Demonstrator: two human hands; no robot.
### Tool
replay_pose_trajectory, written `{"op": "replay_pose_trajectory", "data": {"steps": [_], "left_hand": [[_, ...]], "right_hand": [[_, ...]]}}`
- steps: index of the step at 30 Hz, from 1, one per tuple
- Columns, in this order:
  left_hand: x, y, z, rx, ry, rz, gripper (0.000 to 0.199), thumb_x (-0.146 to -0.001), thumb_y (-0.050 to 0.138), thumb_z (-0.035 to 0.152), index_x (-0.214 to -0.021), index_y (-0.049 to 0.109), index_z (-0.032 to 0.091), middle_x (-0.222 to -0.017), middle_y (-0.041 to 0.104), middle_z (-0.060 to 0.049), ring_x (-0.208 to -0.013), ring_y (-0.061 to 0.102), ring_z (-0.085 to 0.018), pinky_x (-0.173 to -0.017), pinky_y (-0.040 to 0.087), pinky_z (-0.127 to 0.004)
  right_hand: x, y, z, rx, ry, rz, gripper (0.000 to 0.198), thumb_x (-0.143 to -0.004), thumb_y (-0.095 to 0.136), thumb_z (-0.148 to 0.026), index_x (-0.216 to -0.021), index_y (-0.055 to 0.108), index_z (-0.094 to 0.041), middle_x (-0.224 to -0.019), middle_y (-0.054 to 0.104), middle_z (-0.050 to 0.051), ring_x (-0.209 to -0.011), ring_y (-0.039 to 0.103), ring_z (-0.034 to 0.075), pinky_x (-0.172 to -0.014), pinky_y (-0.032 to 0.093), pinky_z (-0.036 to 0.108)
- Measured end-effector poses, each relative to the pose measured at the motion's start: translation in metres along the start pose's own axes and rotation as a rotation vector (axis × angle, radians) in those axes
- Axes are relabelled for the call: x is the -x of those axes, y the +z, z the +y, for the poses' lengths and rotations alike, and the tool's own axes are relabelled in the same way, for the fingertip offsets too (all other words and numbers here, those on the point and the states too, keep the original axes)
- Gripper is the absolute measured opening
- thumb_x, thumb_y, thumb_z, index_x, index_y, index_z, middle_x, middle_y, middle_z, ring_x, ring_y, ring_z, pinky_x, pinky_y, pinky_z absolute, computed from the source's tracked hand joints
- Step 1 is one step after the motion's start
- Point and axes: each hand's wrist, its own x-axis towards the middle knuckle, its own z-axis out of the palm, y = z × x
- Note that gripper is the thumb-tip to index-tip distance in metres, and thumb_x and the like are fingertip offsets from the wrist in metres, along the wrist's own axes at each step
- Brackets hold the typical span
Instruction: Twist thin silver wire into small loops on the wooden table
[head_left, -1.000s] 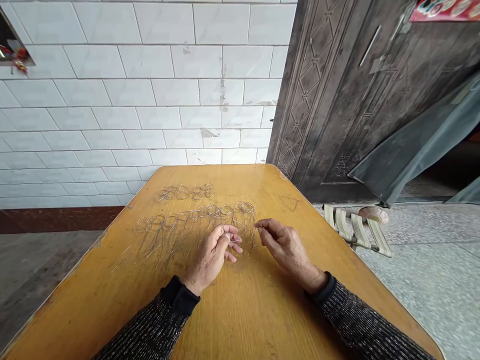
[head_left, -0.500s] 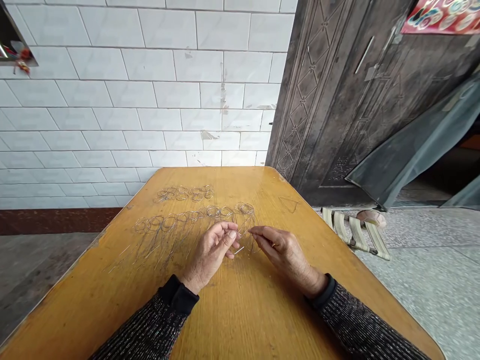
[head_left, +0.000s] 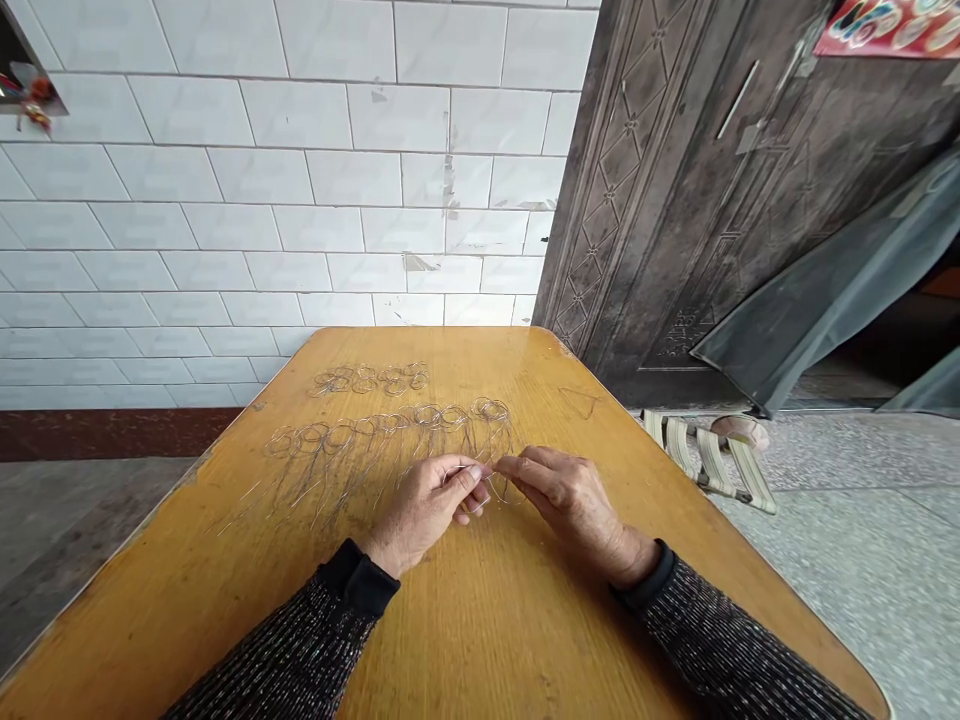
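My left hand (head_left: 427, 505) is closed, thumb against the fingers, pinching a thin wire (head_left: 474, 508) that curves out below the fingertips. My right hand (head_left: 566, 500) is closed too, its fingertips pressed together on the wire right beside the left thumb. Just beyond both hands lies a row of wire loops with long loose ends (head_left: 337, 437), the rightmost loop (head_left: 490, 410) above the gap between my hands. A second, shorter group of coiled wire loops (head_left: 364, 379) rests farther back. How the wire runs inside the fingers is hidden.
The wooden table (head_left: 480, 640) meets a white tiled wall (head_left: 247, 230) at its far end. A bent thin wire (head_left: 581, 402) lies near the right edge. Right of the table stand a dark carved door (head_left: 675, 220) and a low strapped seat (head_left: 712, 458).
My hands have come together, the fingertips now nearly touching. The straight wire end below my left fingers now shows as a curve. The view has tilted slightly downward.
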Motion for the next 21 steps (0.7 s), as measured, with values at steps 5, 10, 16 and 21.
{"op": "replay_pose_trajectory", "data": {"steps": [5, 10, 16, 21], "left_hand": [[0.0021, -0.0038, 0.0045, 0.082, -0.070, -0.056, 0.024, -0.078, 0.055, 0.035, -0.087, 0.062, 0.013, -0.071, 0.060, -0.003, -0.059, 0.055, -0.010, -0.051, 0.039, -0.021], [0.0036, -0.0070, 0.0099, 0.049, -0.084, -0.133, 0.037, -0.079, 0.052, 0.046, -0.092, 0.062, 0.014, -0.079, 0.063, -0.006, -0.062, 0.056, -0.011, -0.054, 0.039, -0.023], [0.0034, -0.0033, 0.0056, -0.011, -0.175, -0.164, 0.023, -0.070, 0.065, 0.035, -0.072, 0.061, 0.013, -0.065, 0.061, -0.001, -0.054, 0.050, -0.008, -0.054, 0.037, -0.022], [0.0041, 0.0005, 0.0016, -0.038, -0.196, -0.168, 0.018, -0.070, 0.063, 0.031, -0.071, 0.061, 0.013, -0.064, 0.061, -0.001, -0.053, 0.049, -0.008, -0.054, 0.037, -0.022]], "right_hand": [[0.0002, -0.0021, 0.0026, 0.004, -0.010, -0.012, 0.033, -0.094, 0.034, -0.026, -0.095, 0.066, -0.021, -0.065, 0.059, 0.002, -0.057, 0.053, 0.011, -0.051, 0.034, 0.020], [-0.0001, -0.0074, 0.0058, 0.037, -0.060, 0.001, 0.032, -0.094, 0.034, -0.022, -0.096, 0.066, -0.020, -0.067, 0.060, 0.003, -0.060, 0.053, 0.012, -0.051, 0.034, 0.021], [-0.0015, -0.0080, 0.0028, 0.027, -0.128, -0.058, 0.030, -0.093, 0.036, -0.024, -0.092, 0.065, -0.019, -0.071, 0.060, 0.004, -0.064, 0.054, 0.012, -0.054, 0.036, 0.021], [-0.0028, -0.0041, 0.0006, -0.046, -0.109, -0.011, 0.029, -0.092, 0.040, -0.029, -0.085, 0.064, -0.016, -0.073, 0.062, 0.005, -0.067, 0.058, 0.013, -0.058, 0.041, 0.021]]}}
